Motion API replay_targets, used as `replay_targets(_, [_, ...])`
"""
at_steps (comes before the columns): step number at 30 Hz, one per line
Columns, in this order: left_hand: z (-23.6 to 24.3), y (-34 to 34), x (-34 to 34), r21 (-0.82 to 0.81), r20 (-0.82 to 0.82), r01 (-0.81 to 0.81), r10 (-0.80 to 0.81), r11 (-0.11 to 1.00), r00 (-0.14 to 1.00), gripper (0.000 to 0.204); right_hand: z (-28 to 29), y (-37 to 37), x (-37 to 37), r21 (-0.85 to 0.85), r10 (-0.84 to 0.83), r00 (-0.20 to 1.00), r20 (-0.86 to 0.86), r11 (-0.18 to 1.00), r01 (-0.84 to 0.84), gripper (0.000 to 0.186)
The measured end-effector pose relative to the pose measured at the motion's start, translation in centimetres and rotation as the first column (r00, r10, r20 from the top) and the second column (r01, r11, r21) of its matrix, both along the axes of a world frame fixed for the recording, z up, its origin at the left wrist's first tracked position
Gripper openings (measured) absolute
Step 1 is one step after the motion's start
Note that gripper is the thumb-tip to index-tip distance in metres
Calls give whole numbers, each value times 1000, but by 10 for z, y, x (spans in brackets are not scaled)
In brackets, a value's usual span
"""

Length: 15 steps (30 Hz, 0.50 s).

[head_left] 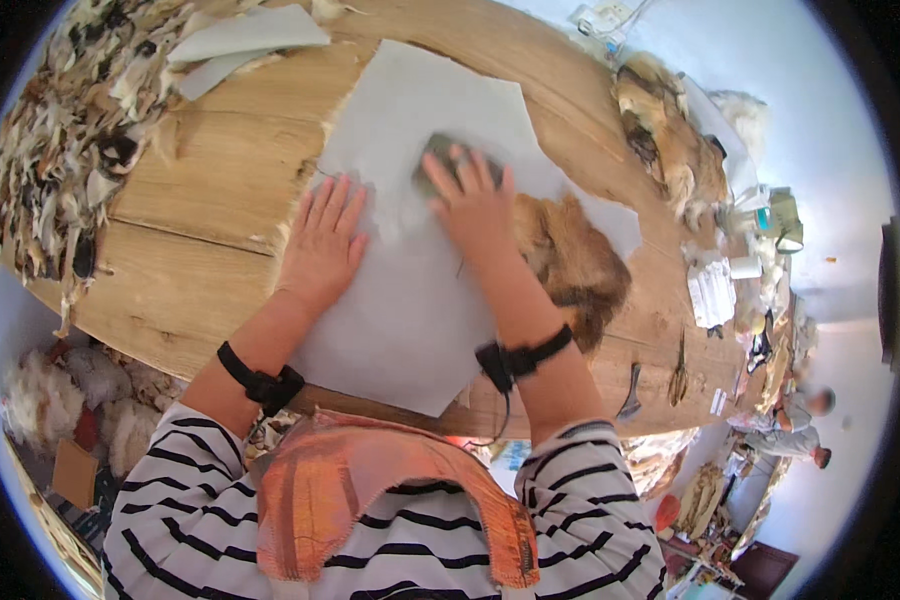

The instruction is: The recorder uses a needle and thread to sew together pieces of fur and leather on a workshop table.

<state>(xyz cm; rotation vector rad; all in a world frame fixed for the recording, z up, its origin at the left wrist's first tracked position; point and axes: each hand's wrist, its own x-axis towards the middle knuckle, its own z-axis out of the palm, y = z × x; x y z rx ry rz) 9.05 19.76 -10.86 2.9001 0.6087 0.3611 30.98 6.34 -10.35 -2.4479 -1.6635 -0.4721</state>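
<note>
A large, angular pale grey sheet (390, 310) lies across the wooden table in front of me. My left hand (325, 232) rests flat near its left edge, fingers stretched out and holding nothing. Farther forward, my right hand (473, 205) grips a dark grey-green block (435, 150) from above, against the sheet. Motion smears this hand and the block, so the block's exact kind cannot be made out. Beside my right forearm, a brown fur piece (575, 255) shows at the sheet's right edge, partly covered by it.
Fur scraps (70, 150) heap up at the far left, near folded pale sheets (250, 38). Brown pelts (670, 130) lie at the far right. Scissors (679, 370) and a dark-handled tool (631, 390) are near the right front edge. Two people (795, 425) are in the background.
</note>
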Motion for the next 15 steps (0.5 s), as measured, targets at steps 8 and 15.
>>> replay_targets(8, [-11, 9, -5, 14, 34, -35, 34, 999, 999, 64, 17, -68, 24, -16, -434, 865, -251, 896, 445, 53])
replay_targets(15, [-20, 14, -21, -39, 160, 38, -32, 999, 987, 61, 18, -183, 61, 215, -206, 635, -745, 827, 520, 32])
